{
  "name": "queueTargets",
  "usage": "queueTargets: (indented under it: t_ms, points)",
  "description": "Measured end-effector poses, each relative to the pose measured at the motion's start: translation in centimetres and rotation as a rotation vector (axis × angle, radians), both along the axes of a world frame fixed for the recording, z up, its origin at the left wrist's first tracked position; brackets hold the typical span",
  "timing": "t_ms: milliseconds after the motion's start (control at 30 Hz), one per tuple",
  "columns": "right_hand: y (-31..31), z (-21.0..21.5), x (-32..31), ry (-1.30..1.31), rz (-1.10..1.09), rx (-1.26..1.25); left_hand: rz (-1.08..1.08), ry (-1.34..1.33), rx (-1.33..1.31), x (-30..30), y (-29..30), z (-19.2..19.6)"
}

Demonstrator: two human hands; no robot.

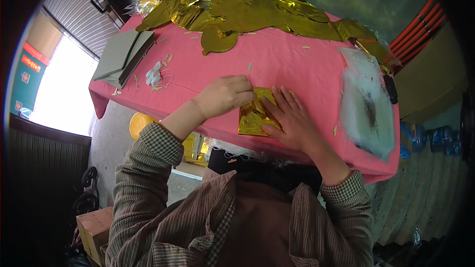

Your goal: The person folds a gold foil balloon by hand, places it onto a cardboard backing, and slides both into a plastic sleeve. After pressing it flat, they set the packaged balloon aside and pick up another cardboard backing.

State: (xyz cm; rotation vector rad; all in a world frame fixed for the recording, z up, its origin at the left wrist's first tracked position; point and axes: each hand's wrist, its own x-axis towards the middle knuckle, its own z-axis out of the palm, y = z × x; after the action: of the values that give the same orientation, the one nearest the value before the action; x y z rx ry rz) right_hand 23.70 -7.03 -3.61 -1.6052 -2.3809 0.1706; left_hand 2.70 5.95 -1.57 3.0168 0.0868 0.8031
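A big pink surface (292,59) holds everything. A long, shiny heap of gold foil (237,15) lies along its far side. A pile of see-through plastic (363,113) lies at the right end, and a stack of grey boards (118,54) sits at the left end. The right hand (293,121) lies flat, fingers spread, on a gold square (251,122) near the close edge. The left hand (226,95) curls by the square's top left corner; I can't tell if it grips anything. White string (154,75) lies near the boards.
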Motion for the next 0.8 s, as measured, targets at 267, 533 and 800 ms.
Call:
queueTargets:
  t_ms: [267, 533, 800]
  points:
    - [0.0, -0.1, 0.0, 0.005, -0.001, 0.015, -0.037, 0.074, 0.101, -0.5, -0.3, -0.1]
    - [-0.1, 0.0, 0.2, -0.02, 0.0, 0.022, 0.021, 0.171, 0.061, -1.6, -2.1, 0.5]
    - [-0.2, 0.1, 0.0, -0.049, 0.01, 0.017, 0.256, 0.145, -0.251, -2.8, -5.8, 0.2]
